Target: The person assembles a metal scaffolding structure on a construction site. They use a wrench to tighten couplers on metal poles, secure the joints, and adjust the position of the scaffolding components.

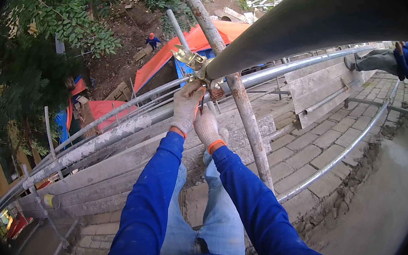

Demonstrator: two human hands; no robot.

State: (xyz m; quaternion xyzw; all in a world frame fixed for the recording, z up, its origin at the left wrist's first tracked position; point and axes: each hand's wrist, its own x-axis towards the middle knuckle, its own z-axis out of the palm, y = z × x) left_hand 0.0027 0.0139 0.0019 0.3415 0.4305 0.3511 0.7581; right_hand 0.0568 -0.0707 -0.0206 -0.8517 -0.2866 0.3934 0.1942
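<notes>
Both my hands wear whitish knit gloves with orange cuffs and meet at a scaffold joint. My left hand (pixel 187 105) is closed against the lower side of a brass-coloured scaffold coupler (pixel 188 57), whose flap stands open upward. Just below and to the right, my right hand (pixel 207 128) is closed, its fingers raised toward the left one. Between them shows a small dark and orange thing, too small to name. A rusty coupler piece (pixel 217 94) sits beside the joint, where an upright scaffold pole (pixel 249 123) crosses a horizontal scaffold tube (pixel 277 72).
A big dark pipe (pixel 302 24) runs from the upper right to the joint. Wooden planks (pixel 327 83) edge the platform. Another person's leg (pixel 379 60) is at the right. Far below lie an orange tarp (pixel 168 57) and a person (pixel 152 41). A curved metal tube (pixel 339 156) lies right.
</notes>
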